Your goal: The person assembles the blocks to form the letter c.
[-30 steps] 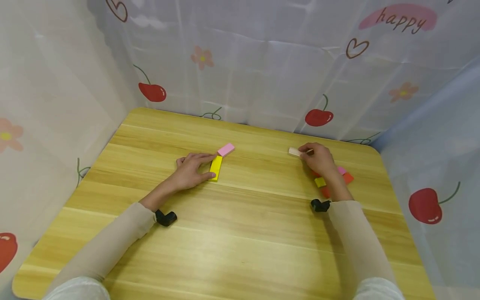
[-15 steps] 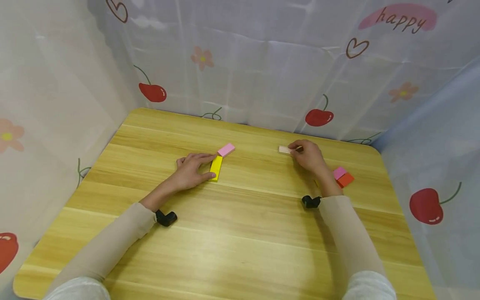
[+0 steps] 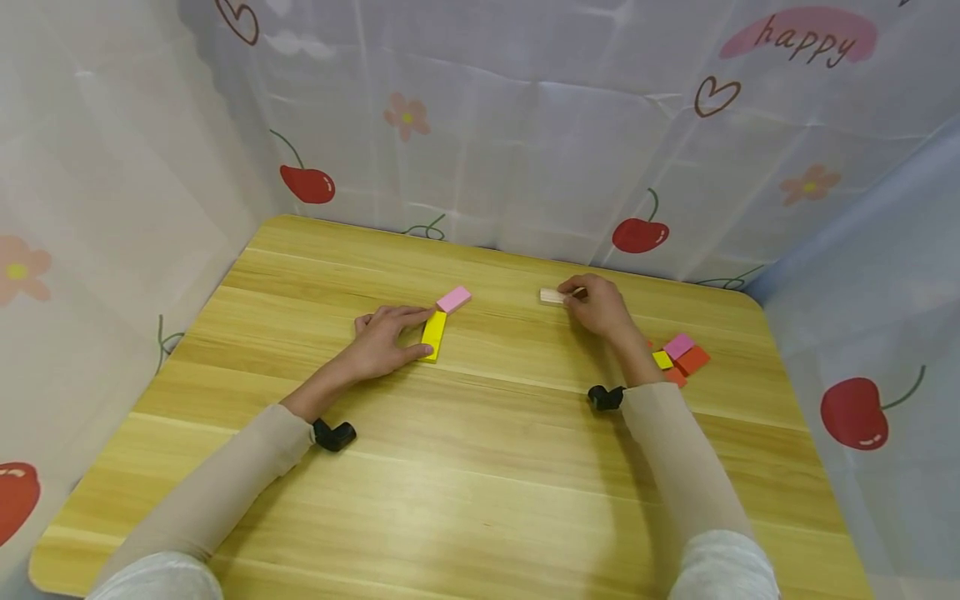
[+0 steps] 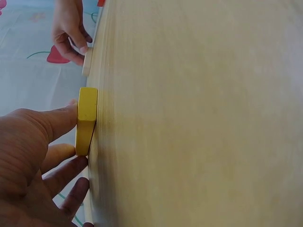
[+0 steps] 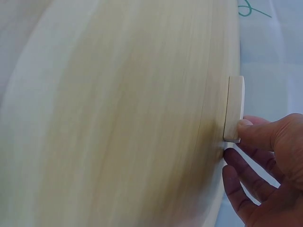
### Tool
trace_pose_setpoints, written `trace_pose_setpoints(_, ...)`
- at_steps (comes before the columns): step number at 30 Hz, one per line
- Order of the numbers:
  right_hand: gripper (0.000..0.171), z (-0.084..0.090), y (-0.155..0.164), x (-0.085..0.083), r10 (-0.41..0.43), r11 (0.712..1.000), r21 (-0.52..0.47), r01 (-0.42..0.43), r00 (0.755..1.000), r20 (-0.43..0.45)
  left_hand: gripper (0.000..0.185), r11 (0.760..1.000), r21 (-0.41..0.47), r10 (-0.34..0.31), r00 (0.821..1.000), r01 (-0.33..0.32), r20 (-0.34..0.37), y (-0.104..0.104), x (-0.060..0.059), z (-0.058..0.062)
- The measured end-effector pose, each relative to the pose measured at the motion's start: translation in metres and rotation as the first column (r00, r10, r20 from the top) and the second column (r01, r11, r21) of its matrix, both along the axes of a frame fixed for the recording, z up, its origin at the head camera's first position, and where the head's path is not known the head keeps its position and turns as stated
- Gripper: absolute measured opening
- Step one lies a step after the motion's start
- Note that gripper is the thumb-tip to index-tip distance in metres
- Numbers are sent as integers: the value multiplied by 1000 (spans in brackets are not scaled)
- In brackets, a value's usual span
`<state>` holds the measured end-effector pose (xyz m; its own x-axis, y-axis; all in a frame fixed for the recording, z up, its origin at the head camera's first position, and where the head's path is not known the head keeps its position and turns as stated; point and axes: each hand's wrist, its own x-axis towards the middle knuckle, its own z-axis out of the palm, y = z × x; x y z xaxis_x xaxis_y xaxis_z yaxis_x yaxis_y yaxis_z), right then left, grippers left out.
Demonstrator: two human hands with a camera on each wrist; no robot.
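My left hand (image 3: 382, 344) spans a long yellow block (image 3: 432, 335) lying on the table, its thumb at the near end and index finger at the far end. A pink block (image 3: 453, 299) lies at the yellow one's far end, close to the index fingertip. Farther right, my right hand (image 3: 597, 305) pinches a pale wooden block (image 3: 552, 296) between thumb and fingers. The right wrist view shows this pale block (image 5: 234, 109) low along the tabletop, with the thumb on its end and the other fingers loosely bent.
Behind the right wrist lies a group of blocks: a pink block (image 3: 679, 347), a small yellow block (image 3: 662, 360) and several orange-red ones, including a red block (image 3: 692, 361). A printed curtain (image 3: 517, 150) hangs along the back edge of the wooden table (image 3: 450, 492).
My right hand has slid left with the pale block, toward the pink block, uncovering more of the blocks at right. The left hand and yellow block have stayed in place.
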<state>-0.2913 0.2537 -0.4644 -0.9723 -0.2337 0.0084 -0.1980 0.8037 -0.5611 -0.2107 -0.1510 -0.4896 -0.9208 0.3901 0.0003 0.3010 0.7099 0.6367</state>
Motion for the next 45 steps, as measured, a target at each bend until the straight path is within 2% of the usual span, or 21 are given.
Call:
trace_pose_setpoints(15,26,-2,-30,-6,21,1000,-18,-21,1000,2,71,1000,18,-9,1000,9,-4,-2,-2,-5)
trace_pose_setpoints(28,25,-4,-51,-10,35,999,-14,-36,999,-2,71,1000,20,-3,1000,3,1,-1,-1,-3)
trace_pose_setpoints(45,25,-7,-70,-13,71,996,-61,-71,997,-6,71,1000,9,2,1000,-2,3,-1,-1,-4)
